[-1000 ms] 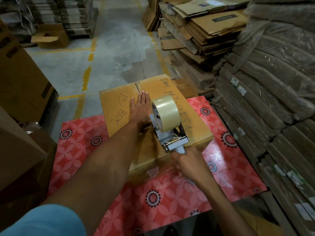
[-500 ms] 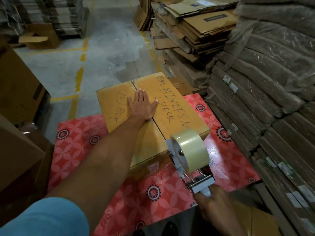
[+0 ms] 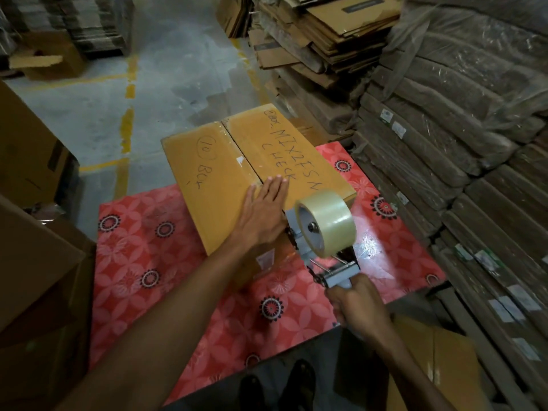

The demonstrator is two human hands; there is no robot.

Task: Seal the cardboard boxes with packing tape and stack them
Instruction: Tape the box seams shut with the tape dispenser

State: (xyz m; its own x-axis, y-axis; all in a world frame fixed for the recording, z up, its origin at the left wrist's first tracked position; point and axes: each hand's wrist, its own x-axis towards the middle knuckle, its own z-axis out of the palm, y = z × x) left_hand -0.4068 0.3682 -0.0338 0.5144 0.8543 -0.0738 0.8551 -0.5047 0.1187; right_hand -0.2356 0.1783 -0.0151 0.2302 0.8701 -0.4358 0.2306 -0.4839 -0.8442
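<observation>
The box [image 3: 255,179] sat on the red floral table [image 3: 142,256], flaps down, seam running away from the person and a glossy strip of tape showing along it. The left hand [image 3: 261,215] lay flat and spread on the lid, palm pressing over the seam at the near end. The right hand [image 3: 355,301] was wrapped tight around the handle of the dispenser [image 3: 323,232], its clear roll hanging at the box's near right corner, just off the near edge; whether the tape was cut free, I couldn't tell.

That box looked stiff, dry corrugated board, and probably not heavy, though its contents were hidden. The lid would likely give a little over the seam, so the flat palm was the right way to hold it. For lifting and stacking, I'd have gripped it by the two short sides, low down, not by the taped top, which looked slick.
</observation>
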